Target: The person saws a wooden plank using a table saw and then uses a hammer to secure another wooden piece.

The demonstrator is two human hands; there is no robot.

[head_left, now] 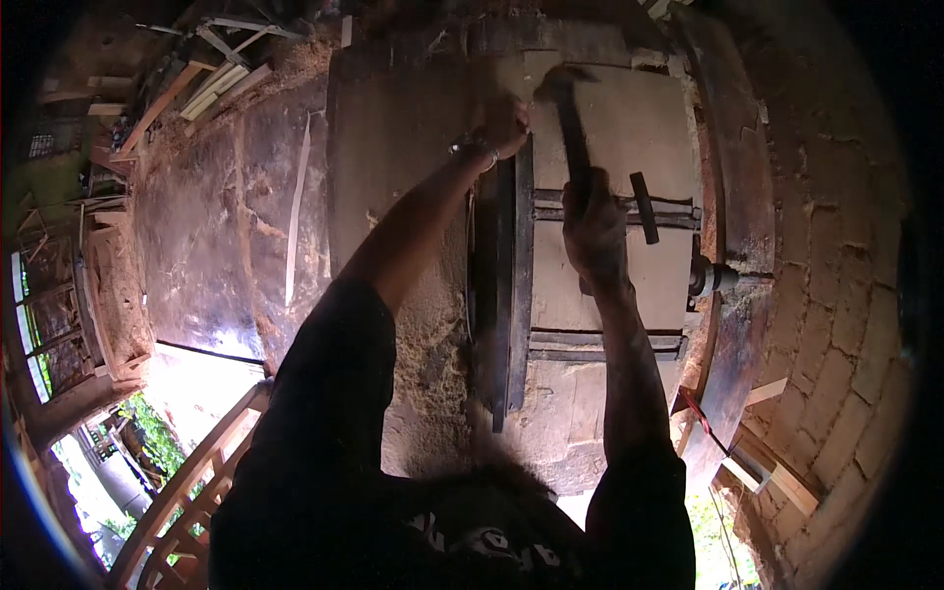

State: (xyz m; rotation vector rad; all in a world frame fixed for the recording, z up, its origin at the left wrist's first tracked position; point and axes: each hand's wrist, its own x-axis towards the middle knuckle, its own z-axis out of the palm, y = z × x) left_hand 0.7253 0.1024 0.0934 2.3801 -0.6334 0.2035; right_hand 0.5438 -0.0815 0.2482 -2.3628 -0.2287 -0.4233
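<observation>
My right hand (596,232) grips the dark handle of a hammer (572,133). The hammer's head points away from me, over the far part of a pale board panel, and is a little blurred. To its left, my left hand (505,128) is closed near the far end of a long dark bar (518,285); what its fingers pinch, if anything, cannot be made out. A bracelet circles the left wrist. Just right of my right hand, a short dark bar handle (644,208) stands over the metal rails (664,212) that cross the pale panel (654,128).
Sawdust covers the worktop (428,393) left of the dark bar. Farther left lies a dark board (197,226) with a thin wood strip (298,211). Wood offcuts (211,93) pile at the far left. A brick surface (826,265) is on the right. A wooden slatted frame (192,482) stands near left.
</observation>
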